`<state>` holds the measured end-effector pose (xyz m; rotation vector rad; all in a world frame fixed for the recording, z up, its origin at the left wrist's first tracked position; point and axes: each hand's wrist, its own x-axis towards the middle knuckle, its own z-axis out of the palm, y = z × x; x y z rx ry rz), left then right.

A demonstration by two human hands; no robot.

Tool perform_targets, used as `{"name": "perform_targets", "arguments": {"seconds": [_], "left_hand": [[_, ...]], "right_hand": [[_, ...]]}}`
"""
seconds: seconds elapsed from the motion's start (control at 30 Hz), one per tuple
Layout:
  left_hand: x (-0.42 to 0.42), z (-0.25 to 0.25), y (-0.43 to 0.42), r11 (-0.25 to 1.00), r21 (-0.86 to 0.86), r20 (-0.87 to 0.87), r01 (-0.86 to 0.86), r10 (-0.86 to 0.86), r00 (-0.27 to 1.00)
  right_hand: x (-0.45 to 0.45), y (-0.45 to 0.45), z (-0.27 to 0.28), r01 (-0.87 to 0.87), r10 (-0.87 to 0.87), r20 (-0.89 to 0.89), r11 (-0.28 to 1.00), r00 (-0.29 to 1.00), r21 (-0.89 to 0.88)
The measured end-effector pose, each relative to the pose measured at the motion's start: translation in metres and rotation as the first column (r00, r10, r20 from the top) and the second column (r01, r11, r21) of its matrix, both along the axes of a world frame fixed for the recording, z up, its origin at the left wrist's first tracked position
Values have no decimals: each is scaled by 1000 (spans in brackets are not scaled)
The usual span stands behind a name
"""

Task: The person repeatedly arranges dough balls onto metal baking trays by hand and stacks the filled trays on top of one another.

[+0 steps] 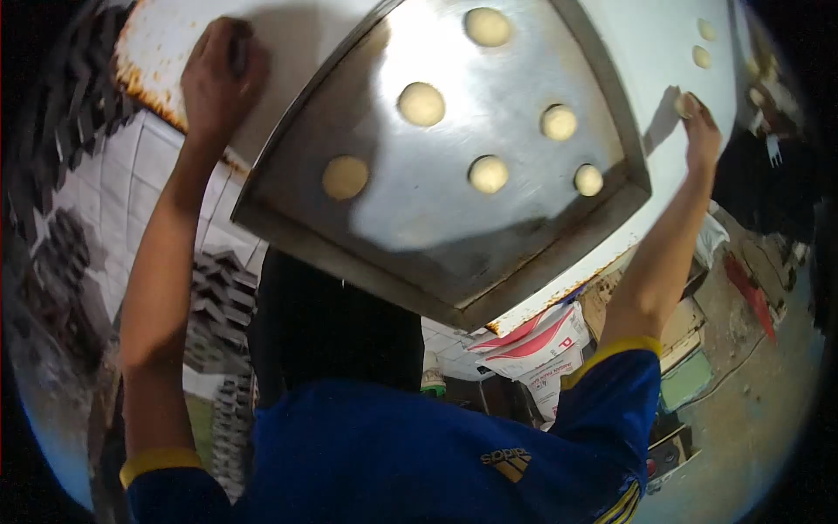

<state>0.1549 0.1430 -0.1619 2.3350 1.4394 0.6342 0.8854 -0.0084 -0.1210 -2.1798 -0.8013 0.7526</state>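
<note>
A metal baking tray [419, 223] with raised edges lies in front of me, and several pale round dough balls [422, 105] sit spaced apart on it. To the right of the tray, my right hand [701, 131] is closed on a small dough ball [684, 106] just above the white tabletop. My left hand [223, 83] is curled at the left of the tray, over the white surface. A dark patch shows between its fingers; whether it is an object or shadow, I cannot make out.
The white table [157, 52] has rusty edges. More dough pieces [704, 56] lie at its far right. Below the table are printed sacks [532, 345] and a green box [687, 382]. Stacked dark angular metal pieces [223, 293] stand at the left.
</note>
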Motion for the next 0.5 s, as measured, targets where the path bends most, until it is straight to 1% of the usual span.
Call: {"name": "perform_targets", "arguments": {"seconds": [0.07, 0.1, 0.13, 0.17, 0.2, 0.23, 0.27, 0.3, 0.33, 0.4, 0.43, 0.5], "left_hand": [[-5, 1, -2, 998, -60, 15, 13, -12, 1000], [-3, 4, -5, 998, -69, 8, -1, 1, 1000], [1, 10, -8, 1000, -7, 64, 30, -29, 998], [3, 15, -10, 997, 56, 117, 57, -63, 991], [2, 15, -10, 998, 47, 110, 44, -49, 993], [1, 11, -7, 994, 95, 110, 46, -56, 992], [1, 11, -6, 989, 141, 111, 47, -63, 992], [2, 14, -8, 993, 110, 140, 36, -51, 989], [1, 13, -13, 994, 102, 140, 32, -46, 989], [-1, 6, -21, 982, 181, 211, 57, -95, 973], [-1, 4, -22, 983, 178, 211, 53, -91, 973], [-3, 1, -21, 951, 293, 232, 97, -169, 958]], "right_hand": [[-90, -1, 53, -51, 47, 37, 991, 998, 121], [-140, -14, 76, -160, 151, 116, 984, 982, 76], [-193, -28, 95, -265, 256, 189, 964, 948, 25], [-251, -44, 106, -285, 286, 81, 958, 955, -28], [-306, -61, 110, -308, 307, -29, 948, 951, -80], [-349, -82, 100, -368, 349, -220, 929, 911, -46], [-400, -97, 96, -525, 516, -119, 849, 848, -61], [-432, -112, 80, -705, 704, 52, 709, 708, 10], [-464, -125, 80, -662, 659, -60, 748, 749, -43], [-494, -160, 51, -658, 662, 1, 746, 750, -99], [-501, -168, 44, -661, 665, -1, 743, 747, -101], [-510, -177, 32, -722, 756, 246, 654, 607, -227]]}}
